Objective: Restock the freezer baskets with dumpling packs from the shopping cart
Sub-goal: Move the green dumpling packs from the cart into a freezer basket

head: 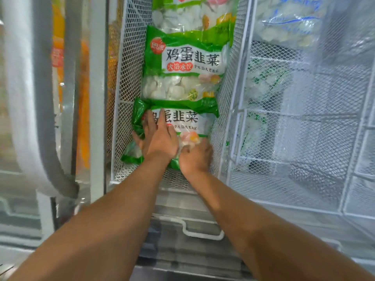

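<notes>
A white wire-mesh freezer basket (123,98) holds a row of green-and-white dumpling packs. The nearest pack (188,120) lies at the basket's front end. My left hand (158,136) presses flat on its left half with fingers straight and spread. My right hand (195,157) grips the pack's lower right corner with curled fingers. A second pack (186,65) lies just behind it, overlapping its top edge. A third pack (192,15) sits farther back.
To the right stands another mesh basket (304,126) with clear-wrapped green packs (261,82) low inside and a blue-printed bag (290,21) at the back. A grey freezer door frame (97,98) and its seal (40,118) stand at left. The shopping cart is out of view.
</notes>
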